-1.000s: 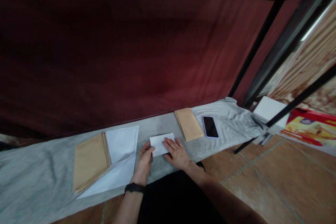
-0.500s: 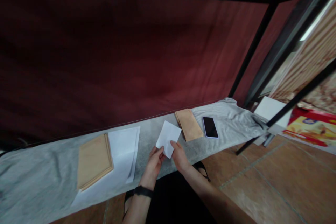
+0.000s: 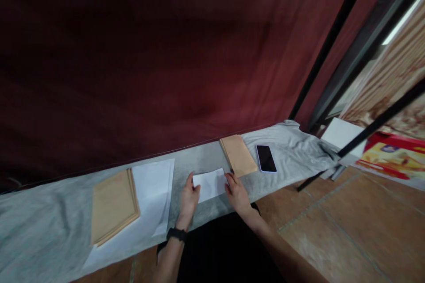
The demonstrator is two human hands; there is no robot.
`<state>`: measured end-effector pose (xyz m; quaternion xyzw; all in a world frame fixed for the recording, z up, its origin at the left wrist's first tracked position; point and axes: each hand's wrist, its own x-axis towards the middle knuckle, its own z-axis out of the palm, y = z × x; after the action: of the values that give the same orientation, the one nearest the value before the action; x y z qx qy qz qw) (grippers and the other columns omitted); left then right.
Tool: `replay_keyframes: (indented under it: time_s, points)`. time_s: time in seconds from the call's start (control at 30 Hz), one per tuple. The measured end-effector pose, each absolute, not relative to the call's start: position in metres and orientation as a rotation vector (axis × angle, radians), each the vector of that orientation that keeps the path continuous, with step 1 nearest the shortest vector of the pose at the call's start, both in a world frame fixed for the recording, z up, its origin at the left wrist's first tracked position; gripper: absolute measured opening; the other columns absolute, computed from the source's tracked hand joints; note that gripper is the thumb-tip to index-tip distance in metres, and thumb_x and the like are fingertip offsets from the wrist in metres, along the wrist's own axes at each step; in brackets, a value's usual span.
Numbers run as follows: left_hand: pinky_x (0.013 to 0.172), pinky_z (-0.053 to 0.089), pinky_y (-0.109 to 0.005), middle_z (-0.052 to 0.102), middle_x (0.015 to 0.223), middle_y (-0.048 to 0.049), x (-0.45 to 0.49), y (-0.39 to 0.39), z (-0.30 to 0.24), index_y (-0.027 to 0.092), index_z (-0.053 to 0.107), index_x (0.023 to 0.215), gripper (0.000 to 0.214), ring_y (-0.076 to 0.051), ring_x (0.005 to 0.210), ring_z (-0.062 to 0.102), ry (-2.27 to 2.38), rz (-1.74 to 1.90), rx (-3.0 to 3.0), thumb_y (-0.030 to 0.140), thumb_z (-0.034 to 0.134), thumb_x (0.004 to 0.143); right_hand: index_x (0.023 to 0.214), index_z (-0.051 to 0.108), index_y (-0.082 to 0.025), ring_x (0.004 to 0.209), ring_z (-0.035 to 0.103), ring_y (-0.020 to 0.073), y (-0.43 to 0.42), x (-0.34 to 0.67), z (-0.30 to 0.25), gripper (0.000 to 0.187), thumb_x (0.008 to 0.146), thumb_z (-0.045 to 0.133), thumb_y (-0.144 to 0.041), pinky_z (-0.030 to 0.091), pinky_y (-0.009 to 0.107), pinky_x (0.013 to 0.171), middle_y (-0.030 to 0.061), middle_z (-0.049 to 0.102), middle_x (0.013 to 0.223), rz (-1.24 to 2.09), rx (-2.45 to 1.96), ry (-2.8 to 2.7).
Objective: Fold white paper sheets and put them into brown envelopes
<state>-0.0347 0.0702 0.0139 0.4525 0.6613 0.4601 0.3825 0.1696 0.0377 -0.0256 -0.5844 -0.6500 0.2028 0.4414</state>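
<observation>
A small folded white paper [image 3: 210,183] lies flat on the grey cloth [image 3: 49,225] in front of me. My left hand [image 3: 189,199] rests at its left edge, fingers stretched out and touching it. At the paper's right edge sits my right hand [image 3: 237,192], fingertips pressed on the paper. A black band is on my left wrist. Both hands lie low on the cloth, one on each side of the paper.
A stack of brown envelopes [image 3: 113,205] lies left on white sheets [image 3: 151,185]. Another brown stack [image 3: 238,154] and a black phone [image 3: 266,158] lie to the right. A dark red curtain [image 3: 149,75] hangs behind. Black metal bars [image 3: 361,135] and tiled floor are at right.
The paper was flat one second ago, then lifted and tilted in both hands half a second ago. Now it lies flat on the cloth again with a hand at each end.
</observation>
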Motion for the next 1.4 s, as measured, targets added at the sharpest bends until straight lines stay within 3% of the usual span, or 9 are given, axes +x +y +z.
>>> replay_keyframes:
  time_s: [0.1, 0.23, 0.37, 0.47, 0.6, 0.77, 0.9, 1.03, 1.4]
  points:
    - [0.075, 0.049, -0.032, 0.065, 0.070, 0.0011, -0.031, 0.068, 0.011, 0.023, 0.063, 0.125, 0.053, -0.021, 0.067, 0.063, 1.758, 1.123, 1.304, 0.013, 0.068, 0.073, 0.146, 0.050, -0.019, 0.137, 0.047, 0.0238, 0.030, 0.159, -0.023, 0.047, 0.100, 0.041, -0.026, 0.039, 0.045, 0.115, 0.0102, 0.051, 0.150, 0.268, -1.441, -2.016]
    - [0.094, 0.050, -0.039, 0.071, 0.109, -0.0106, -0.027, 0.062, 0.005, 0.022, 0.064, 0.124, 0.044, -0.027, 0.099, 0.068, 1.781, 1.136, 1.485, 0.014, 0.060, 0.080, 0.148, 0.047, -0.024, 0.142, 0.043, 0.0240, 0.024, 0.148, -0.023, 0.046, 0.103, 0.045, -0.034, 0.032, 0.047, 0.119, 0.0078, 0.043, 0.156, 0.115, -1.446, -2.272]
    - [0.111, 0.039, -0.051, 0.054, 0.144, -0.0187, -0.013, 0.051, -0.003, 0.017, 0.056, 0.136, 0.045, -0.033, 0.132, 0.051, 1.903, 1.067, 1.784, 0.022, 0.048, 0.092, 0.150, 0.045, -0.023, 0.142, 0.042, 0.0244, 0.022, 0.146, -0.026, 0.047, 0.103, 0.045, -0.032, 0.029, 0.047, 0.120, 0.0091, 0.040, 0.157, 0.067, -1.476, -2.293]
    - [0.119, 0.028, -0.055, 0.037, 0.160, -0.0143, 0.001, 0.039, -0.010, 0.019, 0.043, 0.148, 0.053, -0.032, 0.148, 0.031, 1.769, 0.860, 2.157, 0.033, 0.043, 0.097, 0.150, 0.045, -0.020, 0.143, 0.040, 0.0247, 0.022, 0.149, -0.031, 0.049, 0.102, 0.046, -0.028, 0.027, 0.046, 0.121, 0.0099, 0.040, 0.157, 0.058, -1.450, -2.327]
    - [0.123, 0.026, -0.048, 0.029, 0.164, -0.0102, 0.010, 0.024, -0.014, 0.023, 0.024, 0.157, 0.061, -0.024, 0.152, 0.024, 1.439, 0.594, 2.457, 0.043, 0.037, 0.101, 0.152, 0.040, -0.014, 0.146, 0.035, 0.0275, 0.020, 0.152, -0.033, 0.058, 0.097, 0.053, -0.026, 0.024, 0.048, 0.123, 0.0129, 0.038, 0.157, 0.066, -1.413, -2.424]
    - [0.123, 0.025, -0.047, 0.019, 0.167, -0.0108, 0.005, 0.020, -0.012, 0.025, 0.015, 0.159, 0.069, -0.025, 0.153, 0.020, 1.443, 0.574, 2.498, 0.049, 0.040, 0.100, 0.157, 0.031, -0.017, 0.149, 0.028, 0.0301, 0.017, 0.152, -0.025, 0.067, 0.094, 0.053, -0.022, 0.022, 0.051, 0.123, 0.0117, 0.030, 0.161, 0.076, -1.415, -2.485]
    - [0.123, 0.023, -0.047, 0.021, 0.166, -0.0141, -0.001, 0.016, -0.014, 0.019, 0.011, 0.160, 0.077, -0.026, 0.152, 0.021, 1.458, 0.535, 2.539, 0.054, 0.039, 0.098, 0.157, 0.029, -0.018, 0.150, 0.026, 0.0310, 0.014, 0.157, -0.022, 0.066, 0.096, 0.052, -0.024, 0.022, 0.054, 0.122, 0.0113, 0.028, 0.162, 0.059, -1.384, -2.517]
    - [0.123, 0.023, -0.049, 0.026, 0.163, -0.0184, -0.009, 0.009, -0.016, 0.012, 0.017, 0.158, 0.083, -0.029, 0.152, 0.022, 1.477, 0.480, 2.579, 0.059, 0.044, 0.095, 0.157, 0.028, -0.015, 0.148, 0.031, 0.0259, 0.012, 0.166, -0.026, 0.057, 0.103, 0.041, -0.027, 0.024, 0.049, 0.122, 0.0119, 0.033, 0.160, 0.064, -1.442, -2.419]
    - [0.122, 0.025, -0.054, 0.020, 0.167, -0.0098, -0.018, 0.000, -0.009, 0.033, 0.036, 0.153, 0.072, -0.033, 0.152, 0.020, 1.471, 0.471, 2.588, 0.049, 0.064, 0.088, 0.158, 0.028, -0.014, 0.145, 0.038, 0.0271, -0.003, 0.204, -0.031, 0.059, 0.103, 0.041, -0.035, 0.027, 0.049, 0.121, 0.0127, 0.037, 0.158, 0.049, -1.450, -2.390]
